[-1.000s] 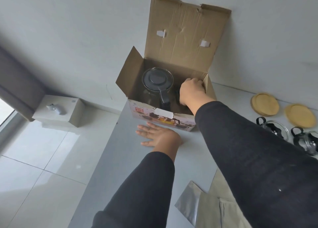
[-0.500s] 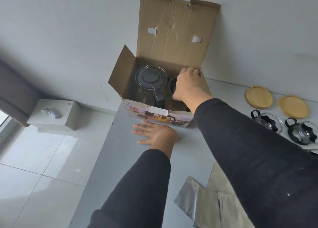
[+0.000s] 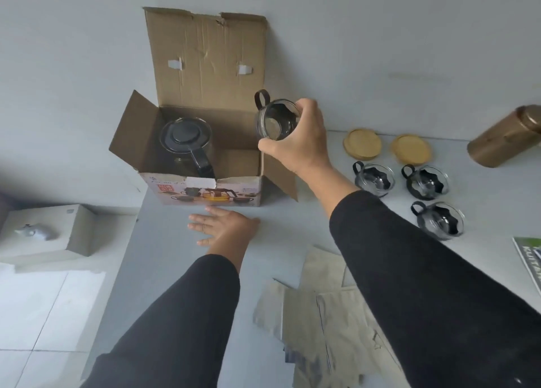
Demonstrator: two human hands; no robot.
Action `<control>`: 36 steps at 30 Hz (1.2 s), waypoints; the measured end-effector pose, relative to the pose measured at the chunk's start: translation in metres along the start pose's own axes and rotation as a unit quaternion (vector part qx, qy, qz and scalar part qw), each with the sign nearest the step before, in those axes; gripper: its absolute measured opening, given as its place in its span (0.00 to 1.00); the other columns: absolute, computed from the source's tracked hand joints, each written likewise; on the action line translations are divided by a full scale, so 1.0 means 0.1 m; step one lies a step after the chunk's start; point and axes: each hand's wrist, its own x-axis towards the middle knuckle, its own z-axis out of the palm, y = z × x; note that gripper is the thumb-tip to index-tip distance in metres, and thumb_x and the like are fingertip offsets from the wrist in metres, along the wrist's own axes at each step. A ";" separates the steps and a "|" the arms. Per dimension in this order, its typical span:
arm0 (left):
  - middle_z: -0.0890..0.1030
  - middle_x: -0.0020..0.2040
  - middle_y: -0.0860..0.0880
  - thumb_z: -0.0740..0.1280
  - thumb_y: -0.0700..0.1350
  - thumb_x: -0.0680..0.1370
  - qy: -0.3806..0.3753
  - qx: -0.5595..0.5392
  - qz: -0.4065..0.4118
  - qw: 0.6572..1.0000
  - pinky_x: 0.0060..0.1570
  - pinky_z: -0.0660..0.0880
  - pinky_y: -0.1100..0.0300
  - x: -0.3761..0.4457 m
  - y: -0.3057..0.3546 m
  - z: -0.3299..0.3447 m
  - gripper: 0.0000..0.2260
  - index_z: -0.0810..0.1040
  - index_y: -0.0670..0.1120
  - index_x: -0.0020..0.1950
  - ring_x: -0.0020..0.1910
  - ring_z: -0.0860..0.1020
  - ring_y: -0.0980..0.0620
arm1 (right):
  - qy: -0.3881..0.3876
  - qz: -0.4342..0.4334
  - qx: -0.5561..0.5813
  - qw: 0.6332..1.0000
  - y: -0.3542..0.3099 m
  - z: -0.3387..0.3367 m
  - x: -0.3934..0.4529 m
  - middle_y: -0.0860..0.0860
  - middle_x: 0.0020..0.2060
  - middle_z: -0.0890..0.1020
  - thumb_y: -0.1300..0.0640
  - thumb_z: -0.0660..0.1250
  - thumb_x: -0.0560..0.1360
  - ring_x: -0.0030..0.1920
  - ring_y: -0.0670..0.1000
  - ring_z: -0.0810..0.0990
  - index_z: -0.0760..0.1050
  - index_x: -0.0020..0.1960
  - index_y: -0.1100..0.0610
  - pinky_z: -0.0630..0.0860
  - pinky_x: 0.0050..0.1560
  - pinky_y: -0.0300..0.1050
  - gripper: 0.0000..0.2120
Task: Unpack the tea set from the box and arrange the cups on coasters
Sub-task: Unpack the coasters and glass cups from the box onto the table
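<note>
The right hand (image 3: 295,141) sits at centre frame, above the right edge of the open brown cardboard box (image 3: 202,165). Its thumb and fingers are curled round the rim of a clear glass cup with a dark loop handle (image 3: 276,118); the cup is held clear of the box, with its mouth facing the camera and its handle pointing to the upper left.

The left hand (image 3: 224,226) lies flat on the pale grey table (image 3: 164,241), just below the printed front face of the box. Its fingers are straight and slightly spread, with the palm down.

Inside the box, on the left side, stands a glass teapot with a black lid and black handle (image 3: 187,144). The rear flap of the box stands upright against the grey wall (image 3: 380,36).

At the right of the frame, two round wooden coasters (image 3: 363,145) lie side by side near the wall. Below them stand three glass cups in black holders (image 3: 374,179), two in a row and the third lower down; none of these rests on a coaster. A brown cylindrical canister (image 3: 506,138) appears at the far right edge.

Flat beige and silver packaging sheets (image 3: 330,314) lie on the table in the lower centre of the frame, and the corner of a green printed sheet (image 3: 530,253) shows at the right edge.
</note>
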 end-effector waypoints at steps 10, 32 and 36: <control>0.35 0.76 0.36 0.65 0.67 0.71 0.001 -0.008 0.102 0.995 0.72 0.46 0.40 -0.57 0.40 0.69 0.53 0.36 0.40 0.77 0.75 0.36 0.37 | 0.094 0.135 0.076 0.983 1.27 -0.76 -0.82 0.46 0.55 0.77 0.51 0.78 0.59 0.54 0.46 0.77 0.67 0.61 0.50 0.73 0.55 0.39 0.34; 0.35 0.76 0.39 0.63 0.66 0.73 0.079 0.006 0.140 0.987 0.73 0.41 0.43 -0.55 0.28 0.94 0.50 0.36 0.42 0.78 0.76 0.36 0.39 | 0.067 0.179 0.058 0.980 2.24 -1.08 -1.13 0.42 0.51 0.74 0.54 0.77 0.63 0.51 0.42 0.72 0.68 0.65 0.51 0.65 0.50 0.29 0.33; 0.35 0.76 0.38 0.63 0.66 0.73 0.078 0.012 0.136 0.988 0.73 0.41 0.43 -0.54 0.30 0.94 0.50 0.36 0.42 0.78 0.76 0.36 0.38 | 0.056 0.186 0.062 0.979 2.26 -1.09 -1.12 0.44 0.52 0.75 0.54 0.77 0.63 0.52 0.44 0.74 0.67 0.65 0.50 0.67 0.53 0.34 0.34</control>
